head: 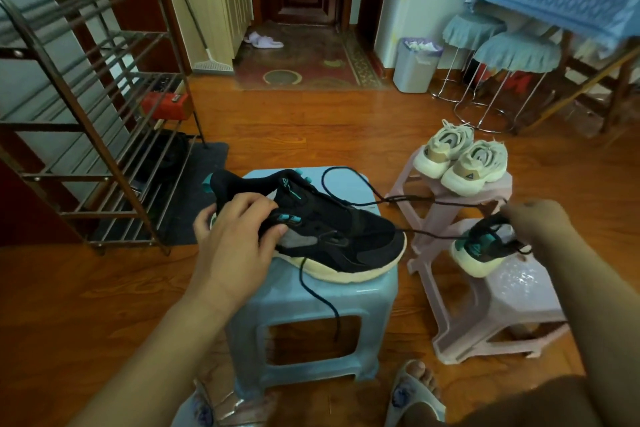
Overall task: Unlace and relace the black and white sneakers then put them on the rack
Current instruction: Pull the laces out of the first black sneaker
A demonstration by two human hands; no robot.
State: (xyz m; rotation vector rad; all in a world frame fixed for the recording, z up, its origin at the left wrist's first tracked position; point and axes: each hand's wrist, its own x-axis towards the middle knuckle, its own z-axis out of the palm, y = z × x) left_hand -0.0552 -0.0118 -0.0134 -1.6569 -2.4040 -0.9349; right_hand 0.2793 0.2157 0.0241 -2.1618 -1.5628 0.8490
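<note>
Now left hand (pixel 239 232) holding sneaker (pixel 322 232), right hand (pixel 535 222) pulling lace (pixel 433 236)

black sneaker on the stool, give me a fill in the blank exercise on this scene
1. The black sneaker lies on the ____ stool.
2. The left hand holds it near the ____ end.
3. The right hand pulls the black ____ away from it.
4. The pair of beige sneakers sits on a ____ stool.

Missing words: blue; heel; lace; pink
</note>
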